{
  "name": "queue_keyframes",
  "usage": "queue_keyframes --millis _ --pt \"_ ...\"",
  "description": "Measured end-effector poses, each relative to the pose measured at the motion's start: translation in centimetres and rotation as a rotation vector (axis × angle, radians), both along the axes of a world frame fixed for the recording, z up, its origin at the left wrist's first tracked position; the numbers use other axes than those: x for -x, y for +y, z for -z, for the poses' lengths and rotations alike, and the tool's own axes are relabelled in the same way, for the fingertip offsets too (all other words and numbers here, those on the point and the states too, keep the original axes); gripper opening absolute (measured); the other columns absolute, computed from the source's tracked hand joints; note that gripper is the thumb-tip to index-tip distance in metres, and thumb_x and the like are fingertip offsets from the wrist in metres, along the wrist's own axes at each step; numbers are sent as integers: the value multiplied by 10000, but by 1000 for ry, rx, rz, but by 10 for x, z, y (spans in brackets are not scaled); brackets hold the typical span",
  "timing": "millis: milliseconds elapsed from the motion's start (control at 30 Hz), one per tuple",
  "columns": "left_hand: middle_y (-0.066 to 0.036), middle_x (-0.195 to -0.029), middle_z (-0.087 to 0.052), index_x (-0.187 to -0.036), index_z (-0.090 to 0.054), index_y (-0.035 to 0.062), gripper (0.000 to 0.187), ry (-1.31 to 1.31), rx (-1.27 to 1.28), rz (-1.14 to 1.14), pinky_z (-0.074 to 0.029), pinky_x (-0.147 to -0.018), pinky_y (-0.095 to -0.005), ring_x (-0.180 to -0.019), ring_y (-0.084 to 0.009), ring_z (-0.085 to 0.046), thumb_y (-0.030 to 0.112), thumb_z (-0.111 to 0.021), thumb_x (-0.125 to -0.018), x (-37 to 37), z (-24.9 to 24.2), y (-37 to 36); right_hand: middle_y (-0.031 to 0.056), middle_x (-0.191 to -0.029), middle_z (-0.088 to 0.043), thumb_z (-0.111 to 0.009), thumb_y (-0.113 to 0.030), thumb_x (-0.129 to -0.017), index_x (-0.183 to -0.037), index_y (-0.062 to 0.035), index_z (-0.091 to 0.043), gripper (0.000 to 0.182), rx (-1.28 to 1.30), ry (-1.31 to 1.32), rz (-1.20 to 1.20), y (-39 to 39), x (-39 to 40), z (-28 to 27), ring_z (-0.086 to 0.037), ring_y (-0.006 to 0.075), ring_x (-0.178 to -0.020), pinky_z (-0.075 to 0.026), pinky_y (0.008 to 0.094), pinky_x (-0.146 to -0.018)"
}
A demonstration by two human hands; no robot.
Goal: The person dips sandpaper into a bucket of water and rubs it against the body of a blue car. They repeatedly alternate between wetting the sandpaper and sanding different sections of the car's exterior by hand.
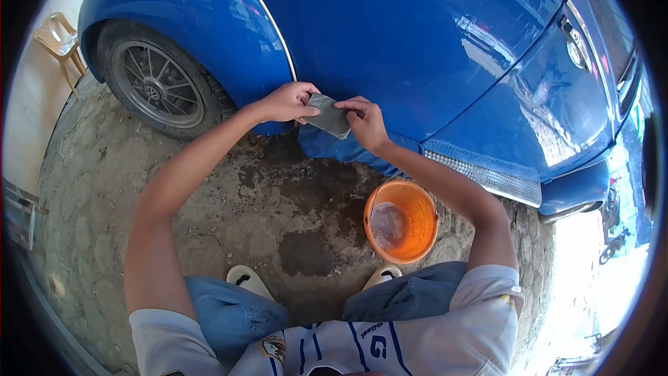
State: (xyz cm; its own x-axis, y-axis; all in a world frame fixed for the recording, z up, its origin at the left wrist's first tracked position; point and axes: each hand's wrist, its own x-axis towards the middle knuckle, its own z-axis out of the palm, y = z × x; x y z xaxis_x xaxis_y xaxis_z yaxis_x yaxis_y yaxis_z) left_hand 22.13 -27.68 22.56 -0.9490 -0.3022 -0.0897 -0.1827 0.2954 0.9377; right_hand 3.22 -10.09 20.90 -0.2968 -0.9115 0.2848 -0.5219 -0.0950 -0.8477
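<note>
Between my two hands is a small dark-grey piece of sandpaper [330,117], held up in front of the lower side of a blue car [376,35]. My left hand [291,103] pinches its left edge, thumb on top. At its upper right edge, my right hand [364,120] grips with thumb and fingers. Just behind the hands, a pale trim strip [268,14] runs down the seam between the fender and the body. A blue cloth [334,148] hangs low under the body, below the sandpaper.
An orange bucket [423,219] with cloudy water stands on the ground by my right knee. The car's wheel [158,83] is at the left, and a ribbed running board [487,177] at the right. Wet patches darken the rough stone floor [209,216]. A plastic chair [59,43] stands far left.
</note>
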Motion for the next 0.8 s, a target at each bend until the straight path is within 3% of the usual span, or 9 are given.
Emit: queue_keyframes --millis 67,200,300,400,533,600,700,767,800 --pt "-93 -1020 -734 -1327 -569 -6 401 81 24 -28 -609 -707 -281 -866 -137 -730 117 -736 -983 -3 -22 -2 148 -1057 -704 -593 33 -873 -1094 -3 -792 300 50 68 -14 -8 -1 -25 -693 234 -944 -544 335 -853" --pt "-104 -958 -728 -1286 -582 -36 403 267 261 -92 -575 -654 -286 -804 -127 -711 46 -761 -935 -26 -91 -16 176 -1067 -692 -664 -27 -877 -1131 13 -771 279 375 367 -90 -35 -17 -71 -709 298 -960 -561 361 -875" --pt "-87 -962 -729 -1294 -621 43 429 458 604 -310 -565 -652 -270 -786 -117 -707 80 -792 -902 -62 -144 -36 184 -1080 -687 -700 -50 -873 -1176 27 -743 316 516 503 -137 -74 -38 -113 -707 330 -973 -570 391 -882" --pt "-58 -984 -745 -1221 -680 56 367 675 930 -617 -525 -625 -233 -680 -53 -652 111 -819 -886 -99 -191 -66 209 -1249 -623 -711 -114 -878 -1284 30 -684 432 745 718 -152 -134 -75 -158 -629 366 -1155 -529 434 -972" --pt "-107 -1108 -748 -1211 -691 74 367 905 1310 -957 -570 -719 -321 -890 -161 -712 116 -824 -872 -140 -209 -115 214 -1570 -426 -696 -332 -920 -1469 33 -528 680 856 1135 -65 -188 -132 -182 -427 392 -1424 -368 514 -1169" --pt "-128 -1251 -699 -1197 -705 93 308 874 1468 -1300 -556 -911 -405 -1130 -277 -664 103 -775 -898 -153 -210 -118 208 -1614 -375 -681 -383 -927 -1509 35 -470 746 829 1127 -56 -200 -148 -172 -390 392 -1455 -321 529 -1202" --pt "-149 -1274 -691 -1181 -692 75 261 835 1840 -1254 -516 -1005 -440 -1174 -322 -645 64 -690 -921 -152 -212 -111 206 -1668 -314 -663 -420 -945 -1583 36 -349 845 767 1114 -55 -201 -152 -167 -327 390 -1518 -260 527 -1262" --pt "-196 -1470 -572 -1303 -655 38 323 805 1538 -842 -382 -1175 -500 -1381 -409 -507 147 -605 -1004 -144 -209 -116 209 -1673 -312 -655 -395 -958 -1587 35 -348 822 797 1046 -129 -204 -141 -162 -307 395 -1538 -254 530 -1269" --pt "-224 -1516 -528 -1374 -603 3 401 755 1609 -907 -349 -1204 -497 -1423 -421 -469 207 -569 -1031 -134 -203 -117 212 -1673 -321 -653 -367 -967 -1596 25 -338 806 821 982 -155 -204 -135 -158 -302 400 -1550 -269 529 -1269"
